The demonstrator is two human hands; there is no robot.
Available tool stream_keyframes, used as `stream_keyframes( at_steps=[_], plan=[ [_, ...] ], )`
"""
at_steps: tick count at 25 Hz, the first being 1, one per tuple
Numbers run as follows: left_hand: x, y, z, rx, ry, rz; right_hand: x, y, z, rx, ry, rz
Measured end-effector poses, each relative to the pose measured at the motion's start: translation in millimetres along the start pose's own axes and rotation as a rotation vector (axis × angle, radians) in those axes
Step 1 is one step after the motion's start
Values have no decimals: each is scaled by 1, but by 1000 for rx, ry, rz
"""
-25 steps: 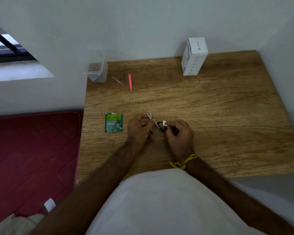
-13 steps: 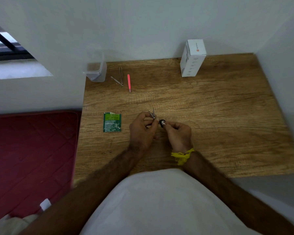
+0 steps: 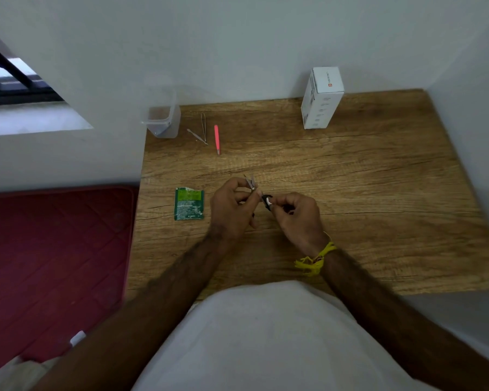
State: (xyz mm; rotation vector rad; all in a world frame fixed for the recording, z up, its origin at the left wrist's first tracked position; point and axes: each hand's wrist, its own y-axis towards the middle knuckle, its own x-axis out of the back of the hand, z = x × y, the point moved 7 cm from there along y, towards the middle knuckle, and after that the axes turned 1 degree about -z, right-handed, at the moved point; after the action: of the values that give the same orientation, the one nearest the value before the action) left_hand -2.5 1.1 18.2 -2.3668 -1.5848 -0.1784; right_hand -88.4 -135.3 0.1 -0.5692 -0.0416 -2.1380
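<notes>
Nearest the camera, a white shirt [image 3: 266, 340] fills the lower frame. Both bare forearms reach forward over the near edge of the wooden table [image 3: 378, 193]. A yellow thread band [image 3: 315, 258] is tied round the right wrist.

Left hand [image 3: 232, 210]: fingers curled, thumb and forefinger clamped on a pair of metal tweezers [image 3: 251, 183]. 1 end of the tweezers projects past the fingers toward the wall. The other end is hidden by the fingers.

Right hand [image 3: 299, 218]: fingers curled, fingertips pinching a small black part [image 3: 266, 199] that bears a white patch. The part is held just above the table, near its middle, between the 2 hands and just beside the left fingertips. Whether the tweezers touch it cannot be told at this size.

Left of the left hand, apart from it, a green circuit board [image 3: 189, 204] lies flat on the table.

Farther back lie pink tweezers [image 3: 216, 139], with 2 silver tools [image 3: 203, 127] just left of them, their near tips close together. A clear plastic container [image 3: 164, 119] stands at the back left corner. A white carton [image 3: 321, 98] stands upright against the wall at back right, well apart from the rest.

On the floor left of the table lies a red mat [image 3: 54, 249].
</notes>
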Motion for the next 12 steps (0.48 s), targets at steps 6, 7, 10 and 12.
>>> stream_keyframes(
  at_steps=[6, 7, 10, 12],
  plan=[
    [7, 15, -8, 3, 88, 85, 1, 0, 7, 131, -106, 93],
    [7, 18, -9, 11, 97, 105, 1, 0, 9, 149, -123, 114],
    [8, 23, -15, -5, 125, 175, 0, -2, 16, 221, -173, 152],
    [8, 23, -18, -23, 136, 189, -1, -3, 16, 211, -170, 136]
  ],
)
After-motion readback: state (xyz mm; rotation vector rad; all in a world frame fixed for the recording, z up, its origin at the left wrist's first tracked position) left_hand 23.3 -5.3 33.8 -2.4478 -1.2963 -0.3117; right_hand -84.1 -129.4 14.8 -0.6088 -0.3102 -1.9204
